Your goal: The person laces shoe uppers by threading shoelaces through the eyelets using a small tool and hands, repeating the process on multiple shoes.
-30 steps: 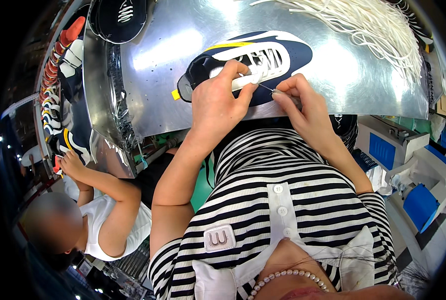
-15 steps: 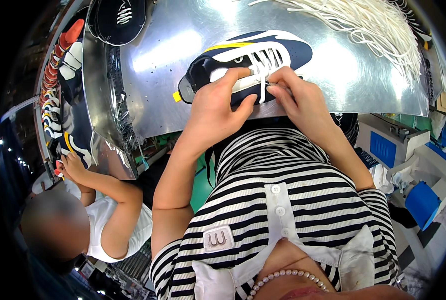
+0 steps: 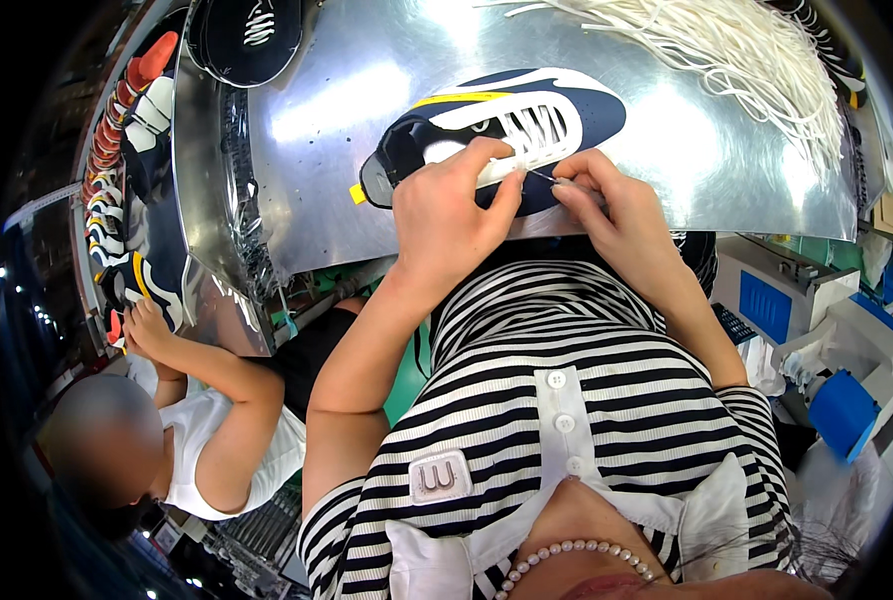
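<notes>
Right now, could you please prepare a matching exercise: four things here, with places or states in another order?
1. Navy shoe
2. Heap of loose laces
3. Laced black shoe
4. Right hand

A. Upper right of the metal table
B. Pinching a thin tool
C. Held by the left hand
D. Upper left of the picture

Pairs: 1-C; 2-A; 3-D; 4-B

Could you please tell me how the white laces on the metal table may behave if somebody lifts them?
The white laces will probably hang floppy, since they lie in loose curves. They may tangle, because many cross one another. If pushed, they might slide easily, as the metal table looks smooth and shiny.
</notes>
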Motion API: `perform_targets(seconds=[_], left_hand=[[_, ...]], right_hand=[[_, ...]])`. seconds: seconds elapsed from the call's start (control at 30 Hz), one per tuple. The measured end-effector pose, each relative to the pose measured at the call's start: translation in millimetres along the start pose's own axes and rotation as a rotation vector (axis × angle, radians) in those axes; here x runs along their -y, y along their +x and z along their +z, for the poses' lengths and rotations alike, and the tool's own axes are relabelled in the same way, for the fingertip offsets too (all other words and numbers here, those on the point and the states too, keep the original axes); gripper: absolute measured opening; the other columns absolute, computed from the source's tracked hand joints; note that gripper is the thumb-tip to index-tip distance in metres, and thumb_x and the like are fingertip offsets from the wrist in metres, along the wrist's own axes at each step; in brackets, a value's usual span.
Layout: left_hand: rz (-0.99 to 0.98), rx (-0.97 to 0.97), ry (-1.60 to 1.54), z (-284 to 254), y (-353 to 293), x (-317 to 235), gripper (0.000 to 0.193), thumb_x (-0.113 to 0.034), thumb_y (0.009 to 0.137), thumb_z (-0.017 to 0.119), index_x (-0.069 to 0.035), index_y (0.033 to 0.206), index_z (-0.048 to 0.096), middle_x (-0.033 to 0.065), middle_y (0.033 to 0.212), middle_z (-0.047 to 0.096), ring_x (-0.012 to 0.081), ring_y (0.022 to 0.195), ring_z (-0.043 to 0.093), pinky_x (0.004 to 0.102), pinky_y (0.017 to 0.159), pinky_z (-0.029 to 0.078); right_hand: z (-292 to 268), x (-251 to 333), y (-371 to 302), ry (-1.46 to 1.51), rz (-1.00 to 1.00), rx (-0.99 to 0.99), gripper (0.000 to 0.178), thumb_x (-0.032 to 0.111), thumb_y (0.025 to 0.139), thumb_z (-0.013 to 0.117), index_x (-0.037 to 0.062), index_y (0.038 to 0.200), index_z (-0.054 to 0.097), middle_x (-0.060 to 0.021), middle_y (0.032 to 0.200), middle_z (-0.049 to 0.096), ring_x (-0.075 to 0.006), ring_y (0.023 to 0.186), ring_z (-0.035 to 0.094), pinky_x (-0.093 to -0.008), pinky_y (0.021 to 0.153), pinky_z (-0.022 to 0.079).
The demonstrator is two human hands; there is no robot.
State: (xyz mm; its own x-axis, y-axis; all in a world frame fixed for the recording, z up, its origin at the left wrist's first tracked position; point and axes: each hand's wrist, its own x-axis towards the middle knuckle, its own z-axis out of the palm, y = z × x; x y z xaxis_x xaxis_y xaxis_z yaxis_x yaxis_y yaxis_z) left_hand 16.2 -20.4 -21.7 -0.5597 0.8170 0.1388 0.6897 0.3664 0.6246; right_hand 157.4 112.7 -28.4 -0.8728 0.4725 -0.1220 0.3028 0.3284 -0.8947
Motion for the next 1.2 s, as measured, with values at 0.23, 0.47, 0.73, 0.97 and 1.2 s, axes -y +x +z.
perform_targets(seconds=[0.23,0.47,0.73,0.97,1.2], left_hand=[[-0.099,-0.023,-0.09,2.7,8.4,2.5,0.014,-0.025,0.085,0.067,-0.011,0.088,0.067,0.0118,0.072,0.067,0.0309,0.061,0.065,0.038,0.055,0.048],[-0.145,0.01,-0.121,-2.2,11.6,0.4,0.015,-0.022,0.087,0.065,-0.008,0.091,0.067,0.0144,0.075,0.067,0.0309,0.065,0.064,0.0362,0.059,0.048],[0.098,0.05,-0.126,-3.8,6.6,-0.8,0.021,-0.01,0.083,0.071,-0.005,0.102,0.065,0.0163,0.079,0.067,0.0329,0.068,0.066,0.037,0.06,0.05],[0.355,0.008,0.074,9.2,-2.4,0.6,0.023,-0.002,0.082,0.066,0.004,0.103,0.061,0.0155,0.073,0.062,0.0303,0.06,0.061,0.0382,0.054,0.046],[-0.013,0.174,-0.197,-7.7,-8.3,1.2,0.023,-0.012,0.085,0.068,-0.006,0.107,0.063,0.018,0.087,0.068,0.0322,0.076,0.068,0.036,0.065,0.052]], right_hand=[[-1.5,2.0,-1.7,0.045,-0.053,0.002,0.016,0.018,0.093,0.06,0.0043,0.099,0.057,-0.0126,0.074,0.064,-0.03,0.067,0.062,-0.0373,0.06,0.046],[0.8,-2.3,5.5,-0.002,-0.1,-0.005,0.015,0.018,0.091,0.06,0.0034,0.095,0.057,-0.0125,0.07,0.063,-0.0322,0.066,0.062,-0.04,0.06,0.046],[9.4,-8.4,9.7,0.153,-0.05,-0.029,0.017,0.017,0.091,0.06,0.0015,0.095,0.054,-0.0153,0.067,0.062,-0.035,0.065,0.063,-0.0421,0.061,0.047],[27.0,-9.1,20.6,0.193,0.082,-0.026,0.022,0.018,0.092,0.058,0.0014,0.102,0.048,-0.0197,0.079,0.064,-0.039,0.072,0.063,-0.045,0.068,0.048],[-44.4,-3.3,10.6,0.023,0.03,0.108,0.015,0.016,0.095,0.059,0.0026,0.102,0.059,-0.0052,0.072,0.06,-0.011,0.065,0.056,-0.0264,0.061,0.046]])
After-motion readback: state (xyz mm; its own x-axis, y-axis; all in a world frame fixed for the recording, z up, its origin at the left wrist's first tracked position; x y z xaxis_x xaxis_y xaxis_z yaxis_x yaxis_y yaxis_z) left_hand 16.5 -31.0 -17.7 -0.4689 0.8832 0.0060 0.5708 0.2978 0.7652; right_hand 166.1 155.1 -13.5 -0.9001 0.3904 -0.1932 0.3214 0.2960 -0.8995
